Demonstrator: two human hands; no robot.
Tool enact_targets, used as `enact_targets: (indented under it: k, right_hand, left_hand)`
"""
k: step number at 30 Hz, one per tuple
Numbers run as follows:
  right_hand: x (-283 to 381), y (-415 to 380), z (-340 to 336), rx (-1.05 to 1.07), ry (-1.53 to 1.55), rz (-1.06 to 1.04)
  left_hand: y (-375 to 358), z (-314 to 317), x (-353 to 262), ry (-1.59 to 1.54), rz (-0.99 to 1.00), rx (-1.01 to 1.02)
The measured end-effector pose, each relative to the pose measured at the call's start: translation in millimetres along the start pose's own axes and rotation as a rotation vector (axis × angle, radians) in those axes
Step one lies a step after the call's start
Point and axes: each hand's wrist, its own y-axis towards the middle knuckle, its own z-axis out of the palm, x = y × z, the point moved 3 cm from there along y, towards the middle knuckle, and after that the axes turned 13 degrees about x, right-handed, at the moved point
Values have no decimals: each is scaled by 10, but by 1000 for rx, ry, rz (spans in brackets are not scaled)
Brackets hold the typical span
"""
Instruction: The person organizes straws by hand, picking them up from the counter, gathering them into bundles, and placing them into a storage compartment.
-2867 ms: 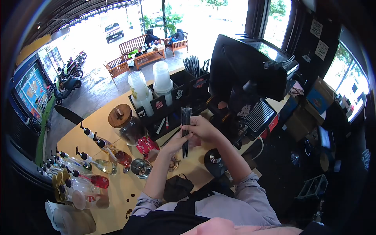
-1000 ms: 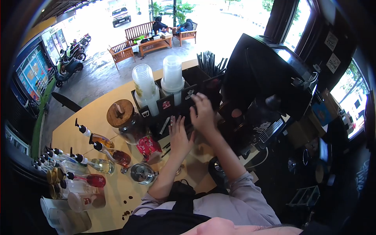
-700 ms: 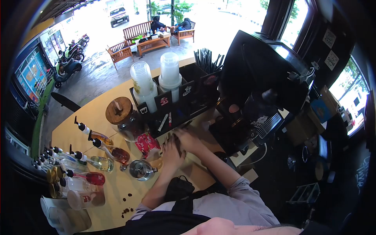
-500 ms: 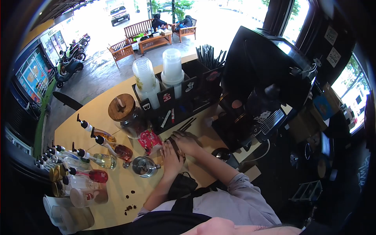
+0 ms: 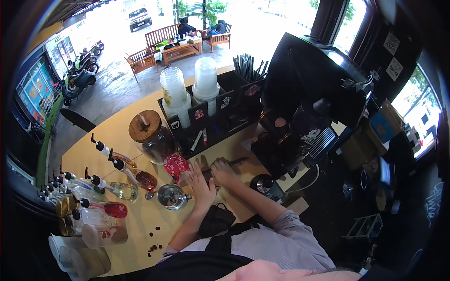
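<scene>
My right hand [image 5: 224, 173] is closed over a bundle of thin black straws [image 5: 240, 160], whose ends stick out to the right past my fingers. Beside it, my left hand [image 5: 202, 189] has its fingers stretched out nearly flat against the near end of the bundle. What lies under my palms is hidden. Just left of my left hand are a pink-red packet [image 5: 177, 167] and a metal pitcher [image 5: 172, 196] with something dark inside. A crumpled black cloth or pouch [image 5: 216, 221] lies close to my left wrist.
Pump bottles [image 5: 144, 181] and lidded tubs [image 5: 104, 234] line the left side. A wooden-lidded jar [image 5: 145, 127] and a black caddy [image 5: 226, 104] with stacked cups [image 5: 206, 77] stand behind. On the right is a coffee machine [image 5: 307, 93]. Dark bits [image 5: 154, 248] lie near the front edge.
The straws, spread and pointing up to the right before, now lie closer together and flatter toward the right. My left hand's fingers have straightened, and my right hand has shifted slightly.
</scene>
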Motion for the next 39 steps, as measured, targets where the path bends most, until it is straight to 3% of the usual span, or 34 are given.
enact_targets:
  k: [6,8,9,10,12,14,15,16,19,21,22,24,28,30,31,33,36,39]
  right_hand:
    - [-210,16,-357,35,113,114]
    - [-150,-37,-827,-32,456,281]
    - [-183,-24,-886,-76,584,303]
    - [-192,-38,-945,-80,585,308]
    - [-166,-104,-1171,-338,892,172]
    - [-153,-147,-1239,-371,989,151]
    - [-155,-162,-1229,-398,1188,102]
    - [-152,-180,-1222,-424,1386,50]
    - [-94,-289,-1206,-374,1470,86]
    - [-65,-359,-1099,-382,1478,103]
    - [-58,-388,-1034,-381,1487,116]
    - [-43,-441,-910,-364,1533,94]
    - [-106,-489,-771,-330,1560,46]
    - [-183,-528,-792,-313,1571,8]
    - [-214,-552,-810,-218,1514,34]
    - [-251,-585,-804,-46,1486,75]
    - [-269,-621,-788,63,1614,136]
    - [-313,-634,-847,30,1606,110]
  left_hand:
    - [-52,-51,-148,-232,111,-176]
    - [-70,39,-132,-589,139,-292]
    - [-57,88,-129,-589,143,-288]
    - [-30,183,-76,-862,33,-216]
    - [17,381,-25,-1394,-204,-51]
    - [28,568,-54,-1908,-469,139]
    - [50,610,-97,-2029,-657,163]
    - [64,603,-141,-2027,-656,170]
    - [67,728,-201,-2250,-642,320]
    - [90,787,-224,-2506,6,611]
    - [105,783,-259,-2504,4,616]
    - [83,804,-250,-2173,-698,259]
    - [0,566,-453,-2087,-665,262]
    - [-42,568,-381,-1547,-404,522]
    - [-46,562,-335,-1542,-405,528]
    - [-62,517,-363,-1478,-214,781]
    - [-54,401,-451,-1506,-203,840]
    - [-31,340,-469,-1519,-224,890]
